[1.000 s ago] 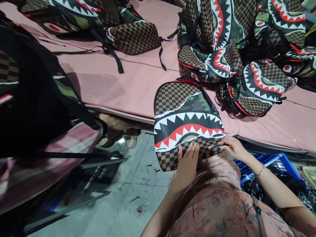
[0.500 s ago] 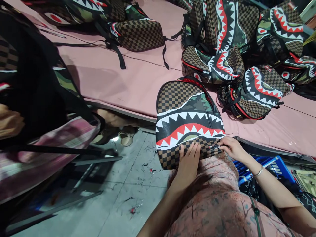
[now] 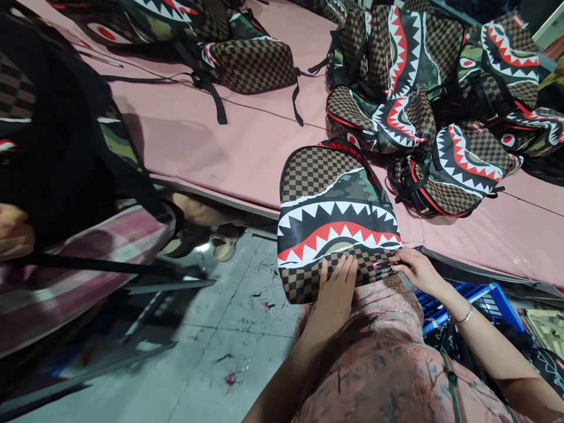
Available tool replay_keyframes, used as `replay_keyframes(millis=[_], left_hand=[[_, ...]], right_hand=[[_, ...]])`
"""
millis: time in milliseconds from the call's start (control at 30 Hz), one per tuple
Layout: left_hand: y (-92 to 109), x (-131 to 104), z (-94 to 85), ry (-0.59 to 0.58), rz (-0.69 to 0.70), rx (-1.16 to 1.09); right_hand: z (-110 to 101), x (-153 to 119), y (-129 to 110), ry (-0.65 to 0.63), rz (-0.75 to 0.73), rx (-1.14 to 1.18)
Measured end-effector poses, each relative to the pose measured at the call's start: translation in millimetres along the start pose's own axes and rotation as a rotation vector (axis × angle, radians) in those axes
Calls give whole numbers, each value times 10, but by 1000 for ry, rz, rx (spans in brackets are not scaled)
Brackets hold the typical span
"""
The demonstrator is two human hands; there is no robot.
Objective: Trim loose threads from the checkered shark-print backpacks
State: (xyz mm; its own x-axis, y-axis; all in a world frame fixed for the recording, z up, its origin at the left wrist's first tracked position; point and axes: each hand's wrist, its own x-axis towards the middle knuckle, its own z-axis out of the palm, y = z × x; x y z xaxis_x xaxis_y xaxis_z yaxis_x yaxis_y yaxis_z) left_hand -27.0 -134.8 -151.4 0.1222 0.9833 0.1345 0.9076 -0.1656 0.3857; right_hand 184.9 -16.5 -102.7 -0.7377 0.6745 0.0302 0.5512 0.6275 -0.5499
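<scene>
A checkered backpack (image 3: 308, 176) with a shark-mouth print lies tilted between the pink table's edge and my lap, its top towards the table. My left hand (image 3: 337, 291) rests flat on its lower front, fingers stretched out. At the bag's lower right corner, my right hand (image 3: 412, 270) is closed in a pinch. Its fingertips are at a small shiny metal piece (image 3: 388, 266) with a bit of red beside it; whether this is a zipper pull or a small tool, I cannot tell.
Several similar backpacks (image 3: 469, 161) are heaped on the pink table (image 3: 211, 153), with more at the far left. Another person's hand (image 3: 15, 232) and a black bag (image 3: 66, 147) are at left. A blue crate (image 3: 497, 305) stands below the table at right. Scraps litter the floor (image 3: 229, 341).
Both hands stay at almost the same places on the backpack. The view has shifted slightly, and the other person's hand at left is a little further left and lower.
</scene>
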Motion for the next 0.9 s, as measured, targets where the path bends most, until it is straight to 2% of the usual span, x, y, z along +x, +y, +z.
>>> replay_keyframes(millis=[400,500,600,667,800,867,900], left_hand=[[3,4,16,15,14,31],[3,5,9,16,3,30],[11,24,-6,20,0,30],[38,56,-22,29,13,21],[161,153,-31,36,81,-27],[232,196,0,57,83,-52],[262,212,25,79,72,-60]], right_hand=[[32,92,-13,-8,-41,-25],[67,70,-6,11,24,97],[62,53,46,31,155,395],[-13,59,127,112,253,629],[-308,79,358,471,364,909],[-420,53,440,536,412,941],[-444,27,458,514,449,939]])
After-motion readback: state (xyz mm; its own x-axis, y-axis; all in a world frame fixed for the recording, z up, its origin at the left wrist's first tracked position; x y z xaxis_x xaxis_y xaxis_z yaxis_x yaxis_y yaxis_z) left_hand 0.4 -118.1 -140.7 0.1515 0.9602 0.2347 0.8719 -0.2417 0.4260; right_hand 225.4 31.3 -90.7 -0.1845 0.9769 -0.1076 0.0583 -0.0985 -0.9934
